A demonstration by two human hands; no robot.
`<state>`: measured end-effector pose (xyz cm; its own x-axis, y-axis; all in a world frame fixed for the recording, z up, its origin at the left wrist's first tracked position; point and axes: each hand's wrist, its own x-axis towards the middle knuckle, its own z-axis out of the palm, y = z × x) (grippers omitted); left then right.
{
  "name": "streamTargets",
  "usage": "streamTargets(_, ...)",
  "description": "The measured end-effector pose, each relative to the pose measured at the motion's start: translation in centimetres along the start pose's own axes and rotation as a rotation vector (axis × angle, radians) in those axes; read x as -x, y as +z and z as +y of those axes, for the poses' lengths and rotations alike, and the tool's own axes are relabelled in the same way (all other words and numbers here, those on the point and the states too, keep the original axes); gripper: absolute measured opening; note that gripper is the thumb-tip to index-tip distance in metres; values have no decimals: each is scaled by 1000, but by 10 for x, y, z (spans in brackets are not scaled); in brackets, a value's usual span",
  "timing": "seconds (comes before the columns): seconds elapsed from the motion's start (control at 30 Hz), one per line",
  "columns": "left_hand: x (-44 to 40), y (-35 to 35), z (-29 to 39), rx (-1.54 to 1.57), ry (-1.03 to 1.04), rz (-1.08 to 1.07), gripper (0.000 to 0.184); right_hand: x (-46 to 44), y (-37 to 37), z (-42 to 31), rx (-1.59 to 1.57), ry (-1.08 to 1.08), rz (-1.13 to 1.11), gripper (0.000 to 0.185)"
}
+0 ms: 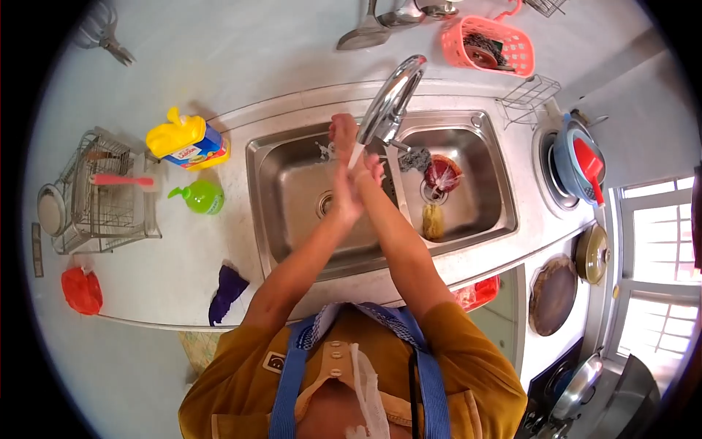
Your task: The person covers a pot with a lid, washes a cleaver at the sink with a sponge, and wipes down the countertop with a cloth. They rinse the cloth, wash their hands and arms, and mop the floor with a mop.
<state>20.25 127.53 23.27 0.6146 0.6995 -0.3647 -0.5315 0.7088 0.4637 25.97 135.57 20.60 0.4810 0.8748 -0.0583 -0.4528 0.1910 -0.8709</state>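
Both of my arms reach over the left basin of the steel sink (289, 227), under a curved chrome faucet (387, 95) from which water runs. My left hand (346, 192) wraps round my right wrist, its fingertips showing on the far side. Beyond it, my right hand (342, 136) extends toward the back of the basin, holding nothing that I can see. The faucet spout and the water partly cover it. In the right basin lie a grey scouring pad (415, 159), a dark red bundle in clear plastic (442, 174) and a yellowish sponge (433, 221).
Left of the sink stand a yellow-and-blue jug (191, 143), a green pump bottle (200, 197) and a wire rack (110, 186). A dark purple cloth (227, 293) lies near the front edge. A pink basket (486, 47) hangs behind; blue basins (567, 164) sit on the right.
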Motion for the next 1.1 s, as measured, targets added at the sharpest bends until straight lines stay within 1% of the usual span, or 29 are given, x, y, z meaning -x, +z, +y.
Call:
streamTargets(0.03,6,5,-4,-77,-44,22,29,-14,-18,28,732,-339,-26,18)
streamTargets(0.1,-10,-14,-12,-175,-43,96,27,-14,-25,46,1546,-230,-191,20)
streamTargets(0.13,-22,-29,-16,-274,-42,171,26,-5,-34,58,1546,-231,-189,20)
streamTargets(0.17,-49,-55,-16,-80,22,206,24,4,-54,83,1241,-160,-139,21)
streamTargets(0.2,-60,-64,0,34,-68,99,24,13,-66,96,937,-93,-88,22)
streamTargets(0.23,-73,-79,12,36,-73,-51,27,25,-60,90,941,-104,-86,22)
streamTargets(0.27,-84,-100,6,36,-79,-124,29,44,-45,82,955,-459,58,23)
streamTargets(0.3,-94,-121,1,36,-84,-197,30,50,-37,79,948,-641,130,23)
streamTargets(0.33,-108,-142,-15,-460,430,-71,28,55,-29,76,951,-820,213,23)
streamTargets(0.4,-101,-135,-23,-935,944,64,27,56,-25,75,864,-525,423,25)
streamTargets(0.47,-75,-108,-7,-1412,450,26,27,48,-39,56,810,-390,529,26)
streamTargets(0.5,-44,-61,10,-1446,428,-211,27,44,-59,26,504,-119,269,31)
streamTargets(0.53,-34,-61,12,-1449,429,-216,27,43,-72,5,191,146,6,38)
streamTargets(0.57,-26,-65,17,-1587,592,-187,31,40,-83,6,169,246,291,47)
streamTargets(0.6,-20,-73,21,-1718,762,-152,35,39,-89,-11,46,276,348,46)
streamTargets(0.63,-12,-84,22,-1626,638,18,37,31,-96,-8,-15,100,499,36)
streamTargets(0.67,-9,-91,22,-1624,639,41,37,21,-110,-12,-35,-119,445,27)
streamTargets(0.7,-2,-102,24,-1751,442,-7,38,11,-130,-19,9,-20,360,22)
streamTargets(0.73,9,-117,31,-1863,234,-31,39,-10,-154,-9,587,-343,236,18)
streamTargets(0.77,15,-133,26,-1873,238,-89,39,-30,-178,1,1126,-735,306,21)
streamTargets(0.8,17,-140,20,-1882,240,-124,40,-40,-200,3,1398,-614,215,20)
streamTargets(0.83,32,-125,28,-1945,384,-285,36,-41,-197,-5,1060,-294,80,20)
streamTargets(0.87,25,-119,17,-2103,97,-233,32,-42,-193,-15,604,50,73,20)
streamTargets(0.9,51,-79,30,-2174,205,-262,27,-42,-191,-25,297,333,176,21)
streamTargets(0.93,50,-75,18,-2146,313,-145,23,-36,-188,-34,209,334,-37,21)
streamTargets(1.0,70,-33,19,-1992,674,-154,22,32,-106,-82,216,208,-11,40)
streamTargets(1.03,74,-16,18,-1965,625,-182,27,62,-73,-97,151,212,-83,45)
streamTargets(1.07,70,-18,8,-1836,787,-225,32,87,-50,-106,85,207,-139,51)
streamTargets(1.1,78,-10,19,-1850,640,-328,32,89,-45,-104,15,325,-345,52)
